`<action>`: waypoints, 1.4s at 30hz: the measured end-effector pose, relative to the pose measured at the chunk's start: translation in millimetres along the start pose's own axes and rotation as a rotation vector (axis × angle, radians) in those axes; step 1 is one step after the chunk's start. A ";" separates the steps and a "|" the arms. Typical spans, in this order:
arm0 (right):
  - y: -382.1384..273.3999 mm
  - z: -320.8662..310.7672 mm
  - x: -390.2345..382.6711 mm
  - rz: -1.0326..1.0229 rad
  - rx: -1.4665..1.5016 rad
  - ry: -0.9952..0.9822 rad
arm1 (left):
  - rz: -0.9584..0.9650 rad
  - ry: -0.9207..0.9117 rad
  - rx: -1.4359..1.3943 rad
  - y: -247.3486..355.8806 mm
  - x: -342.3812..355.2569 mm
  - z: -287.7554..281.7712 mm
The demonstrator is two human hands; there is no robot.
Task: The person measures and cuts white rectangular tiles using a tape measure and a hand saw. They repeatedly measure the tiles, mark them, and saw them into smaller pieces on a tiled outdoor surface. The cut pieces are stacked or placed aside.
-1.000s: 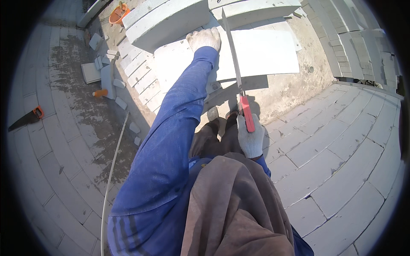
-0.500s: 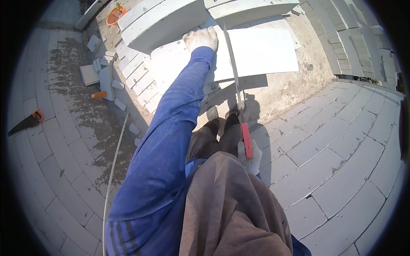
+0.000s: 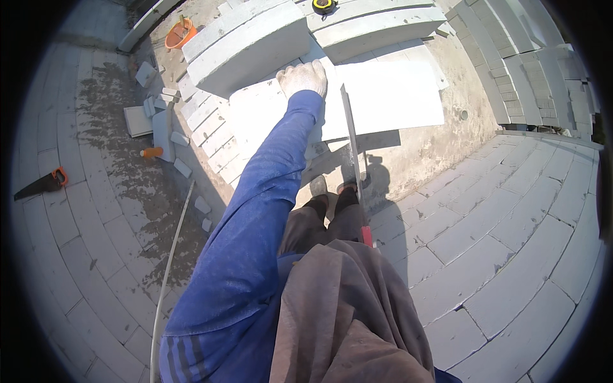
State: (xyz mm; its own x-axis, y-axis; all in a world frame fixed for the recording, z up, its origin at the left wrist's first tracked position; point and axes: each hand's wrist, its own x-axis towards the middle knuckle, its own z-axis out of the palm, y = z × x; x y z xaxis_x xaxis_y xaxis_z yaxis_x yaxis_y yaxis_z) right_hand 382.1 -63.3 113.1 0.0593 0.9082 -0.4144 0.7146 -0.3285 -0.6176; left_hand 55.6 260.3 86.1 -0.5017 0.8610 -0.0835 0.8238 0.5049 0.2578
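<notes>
My left hand, in a pale work glove, presses on a bright white block with its fingers curled over the far edge. A hand saw stands to the right of that hand, its long blade reaching from the block's middle back toward my body. The tip of the blade lies over the block. Of its red handle only the front end shows. My right hand is almost wholly hidden behind my brown clothing, at the handle's end.
Large white blocks lie behind, with a yellow and black tape measure on top. An orange bucket and block offcuts sit at left. Another saw rests on the left wall. A block wall runs along my right.
The saw has been drawn back toward my body, so its handle and my right hand slipped behind my clothing. My left hand stays on the block. The view tilted up slightly, bringing in the tape measure.
</notes>
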 end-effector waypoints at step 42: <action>-74.0 -9.3 50.4 -0.342 0.185 0.003 | 0.023 -0.010 0.000 -0.5 1.9 -0.2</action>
State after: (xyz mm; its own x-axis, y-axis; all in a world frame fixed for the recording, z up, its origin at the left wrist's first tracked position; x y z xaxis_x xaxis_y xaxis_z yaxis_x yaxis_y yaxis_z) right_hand 338.6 9.2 144.2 -0.1582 0.9740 -0.1621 0.5555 -0.0479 -0.8301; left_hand 54.2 261.7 86.0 -0.4804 0.8727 -0.0869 0.8349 0.4854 0.2595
